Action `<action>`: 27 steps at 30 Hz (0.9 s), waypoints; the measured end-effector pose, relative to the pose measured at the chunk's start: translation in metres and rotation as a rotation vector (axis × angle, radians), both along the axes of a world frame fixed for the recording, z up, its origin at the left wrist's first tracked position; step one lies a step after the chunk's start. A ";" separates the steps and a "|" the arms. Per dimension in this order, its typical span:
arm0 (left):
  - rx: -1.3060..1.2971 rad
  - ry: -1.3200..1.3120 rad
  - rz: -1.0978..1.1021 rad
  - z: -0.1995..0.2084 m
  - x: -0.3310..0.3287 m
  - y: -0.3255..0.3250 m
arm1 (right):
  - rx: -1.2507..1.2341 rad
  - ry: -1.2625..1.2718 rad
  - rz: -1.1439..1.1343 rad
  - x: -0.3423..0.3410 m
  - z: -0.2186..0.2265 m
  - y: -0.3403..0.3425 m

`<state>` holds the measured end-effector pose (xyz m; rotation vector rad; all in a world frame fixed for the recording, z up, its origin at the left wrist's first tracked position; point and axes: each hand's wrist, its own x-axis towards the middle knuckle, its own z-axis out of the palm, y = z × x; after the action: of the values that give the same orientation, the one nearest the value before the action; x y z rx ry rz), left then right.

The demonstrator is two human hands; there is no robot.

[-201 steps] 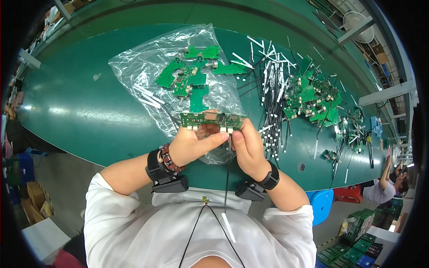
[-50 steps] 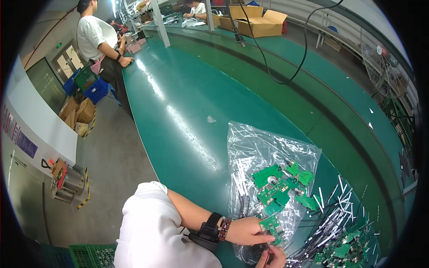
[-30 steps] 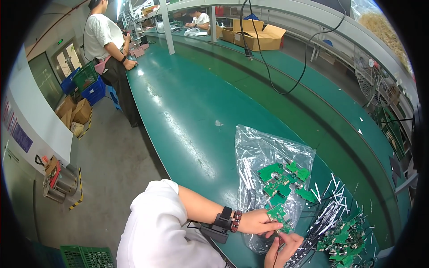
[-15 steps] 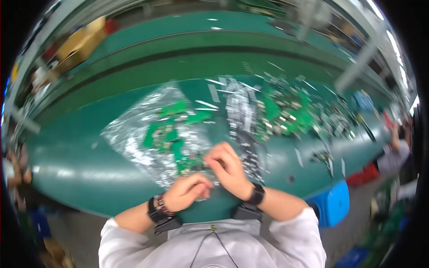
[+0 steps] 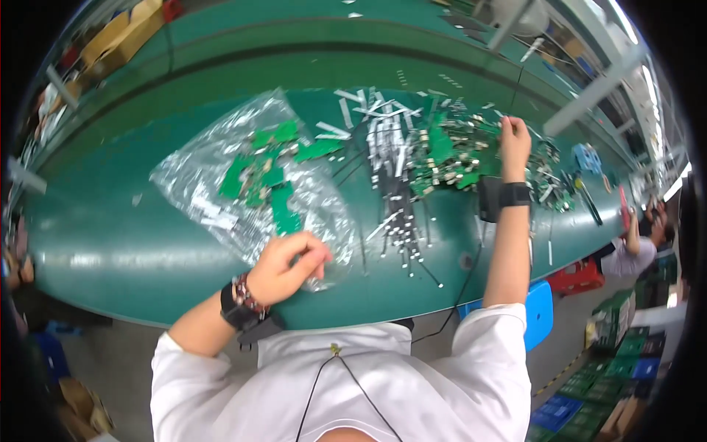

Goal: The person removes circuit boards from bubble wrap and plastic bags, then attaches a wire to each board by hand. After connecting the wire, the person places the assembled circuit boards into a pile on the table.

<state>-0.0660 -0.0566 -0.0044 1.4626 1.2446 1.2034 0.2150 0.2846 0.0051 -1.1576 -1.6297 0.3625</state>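
Circuit boards (image 5: 286, 211) lie on green worktop (image 5: 103, 228)

Some rest on a clear bag (image 5: 195, 173), others in a heap (image 5: 441, 146) rightward. Left hand (image 5: 289, 267) curls near the bag's boards; right hand (image 5: 515, 144), fingertips together, hangs at the heap's edge. Contents cannot be told.

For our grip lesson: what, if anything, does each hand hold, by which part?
Left hand: nothing visible in it. Right hand: whether it pinches anything cannot be told.
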 end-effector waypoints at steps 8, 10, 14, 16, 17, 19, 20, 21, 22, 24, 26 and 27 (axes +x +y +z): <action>0.139 0.719 0.612 0.018 -0.080 0.022 | 0.124 -0.886 -0.506 -0.019 0.032 -0.029; 0.177 0.814 0.595 0.005 -0.092 0.027 | 0.154 -0.789 -0.365 -0.045 0.044 -0.053; 0.153 1.013 0.471 -0.003 -0.090 0.029 | 0.107 -0.690 0.141 -0.104 0.054 -0.116; -0.067 1.064 0.357 0.007 -0.085 0.030 | 0.132 -0.692 0.312 -0.119 0.052 -0.129; -0.058 1.056 0.342 0.006 -0.083 0.031 | 0.140 -0.695 0.373 -0.124 0.049 -0.132; 0.094 1.128 0.345 0.003 -0.085 0.028 | 0.102 -0.699 0.459 -0.128 0.038 -0.131; 0.170 1.163 0.350 0.002 -0.086 0.027 | 0.070 -0.691 0.562 -0.127 0.032 -0.130; 0.176 1.157 0.343 0.001 -0.086 0.028 | 0.066 -0.697 0.552 -0.123 0.026 -0.132; 0.166 1.105 0.366 0.000 -0.089 0.029 | 0.064 -0.737 0.622 -0.120 0.019 -0.135; 0.143 1.003 0.412 -0.001 -0.092 0.030 | 0.056 -0.815 0.765 -0.115 0.011 -0.141; 0.080 0.936 0.484 0.003 -0.095 0.029 | 0.094 -0.867 0.751 -0.111 0.012 -0.140; 0.017 0.869 0.555 0.006 -0.095 0.028 | 0.133 -0.918 0.739 -0.106 0.013 -0.139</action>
<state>-0.1609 -0.0282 0.0018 1.7884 2.3441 0.9003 0.1085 0.1455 0.0184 -0.5749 -2.8391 0.1671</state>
